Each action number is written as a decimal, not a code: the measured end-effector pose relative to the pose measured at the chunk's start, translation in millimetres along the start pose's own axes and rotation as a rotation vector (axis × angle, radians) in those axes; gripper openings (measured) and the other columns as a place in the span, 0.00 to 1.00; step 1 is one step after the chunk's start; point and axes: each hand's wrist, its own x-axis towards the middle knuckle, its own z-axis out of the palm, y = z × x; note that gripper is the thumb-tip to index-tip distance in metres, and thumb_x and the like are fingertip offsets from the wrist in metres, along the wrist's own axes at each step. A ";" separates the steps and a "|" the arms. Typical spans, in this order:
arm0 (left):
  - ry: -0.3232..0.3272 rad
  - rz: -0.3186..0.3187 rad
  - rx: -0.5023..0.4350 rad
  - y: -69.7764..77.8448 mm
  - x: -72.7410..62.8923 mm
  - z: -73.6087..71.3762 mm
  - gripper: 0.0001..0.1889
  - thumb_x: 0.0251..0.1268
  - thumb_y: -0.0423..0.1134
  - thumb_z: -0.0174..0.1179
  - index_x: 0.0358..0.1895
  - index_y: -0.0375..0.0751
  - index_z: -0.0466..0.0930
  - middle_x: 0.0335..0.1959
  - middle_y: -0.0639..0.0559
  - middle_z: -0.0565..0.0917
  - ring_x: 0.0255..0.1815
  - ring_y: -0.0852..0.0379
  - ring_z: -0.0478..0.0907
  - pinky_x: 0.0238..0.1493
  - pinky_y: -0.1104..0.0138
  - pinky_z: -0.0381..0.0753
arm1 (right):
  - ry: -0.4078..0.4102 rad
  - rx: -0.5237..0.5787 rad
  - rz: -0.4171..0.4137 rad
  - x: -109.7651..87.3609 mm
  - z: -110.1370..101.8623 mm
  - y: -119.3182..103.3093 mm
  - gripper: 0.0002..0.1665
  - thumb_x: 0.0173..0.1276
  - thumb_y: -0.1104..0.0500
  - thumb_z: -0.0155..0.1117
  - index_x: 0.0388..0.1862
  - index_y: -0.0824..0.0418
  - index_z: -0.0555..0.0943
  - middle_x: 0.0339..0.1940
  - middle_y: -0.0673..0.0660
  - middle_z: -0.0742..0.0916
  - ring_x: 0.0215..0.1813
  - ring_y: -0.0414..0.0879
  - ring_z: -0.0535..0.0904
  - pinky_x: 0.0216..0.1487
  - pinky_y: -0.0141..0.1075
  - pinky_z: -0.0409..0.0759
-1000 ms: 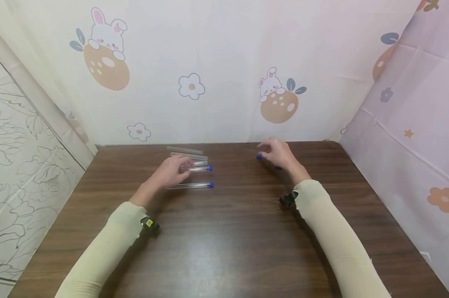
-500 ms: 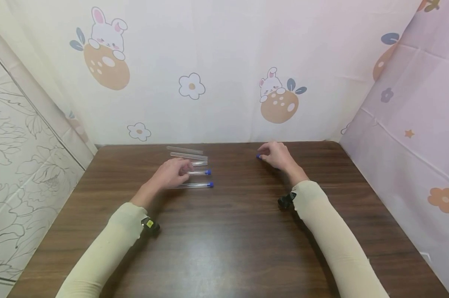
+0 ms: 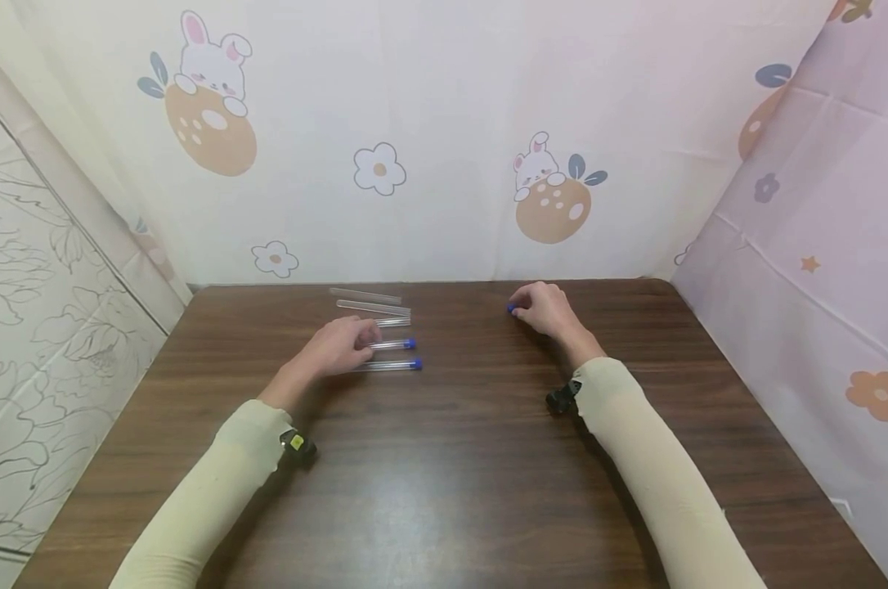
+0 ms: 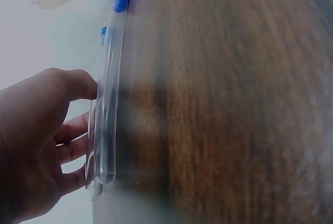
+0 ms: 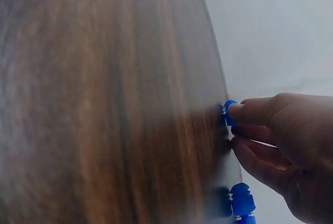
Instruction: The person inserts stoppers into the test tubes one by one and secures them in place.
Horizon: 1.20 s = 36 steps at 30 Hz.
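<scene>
"Okay, left hand (image 3: pixel 337 345) first. Got anything?"

"Yes, a held tube (image 3: pixel 389 346), clear with a blue end. Thumb and fingers are clamped round it."

"Where's the tube?"

"Left of centre on the brown surface (image 3: pixel 444 483), second from the front in the row, blue end pointing right. Can't tell from here if it's touching down."

"Neighbours?"

"Front tube (image 3: pixel 389 366), capped too, just beside it on the person's side, blue end the same way. Behind, three clear tubes (image 3: pixel 374 308) lying flat, the two farthest a bit slanted. The hand hides part of the closest one."

"Right hand (image 3: pixel 550 311)?"

"Well apart, near the back edge. Fingertips together on a small blue cap (image 5: pixel 230 121), pinching it. Lower fingers bent below."

"More caps?"

"At least one other cap (image 5: pixel 242 202) near that hand, also blue. Something blue under it runs out of the wrist view, so can't tell the count."

"Rest?"

"Pale sleeves (image 3: pixel 665 474), a black device (image 3: pixel 297 446) at each wrist, rabbit-print cloth (image 3: pixel 451 123) behind."
</scene>
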 end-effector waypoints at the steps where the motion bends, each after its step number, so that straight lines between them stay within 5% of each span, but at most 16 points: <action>1: 0.003 0.002 0.006 -2.2 1.2 2.0 0.12 0.68 0.45 0.68 0.52 0.61 0.87 0.45 0.56 0.88 0.47 0.54 0.84 0.51 0.53 0.85 | 0.000 -0.005 0.005 -0.2 0.4 -0.7 0.13 0.79 0.63 0.72 0.59 0.65 0.92 0.58 0.67 0.95 0.64 0.64 0.90 0.71 0.61 0.84; 18: 0.006 0.006 0.019 -8.8 5.1 6.6 0.12 0.67 0.45 0.70 0.52 0.61 0.87 0.45 0.57 0.86 0.47 0.55 0.83 0.50 0.54 0.85 | 0.006 -0.014 0.012 1.7 2.0 0.4 0.12 0.79 0.65 0.71 0.57 0.65 0.93 0.58 0.67 0.95 0.66 0.65 0.89 0.73 0.62 0.84; 36: -0.086 -0.012 -0.091 29.9 -10.9 -34.3 0.13 0.71 0.39 0.69 0.56 0.48 0.88 0.48 0.44 0.89 0.49 0.44 0.85 0.53 0.48 0.86 | 0.012 -0.029 0.002 0.1 2.3 0.6 0.13 0.78 0.64 0.71 0.57 0.65 0.93 0.58 0.68 0.95 0.64 0.66 0.90 0.70 0.63 0.85</action>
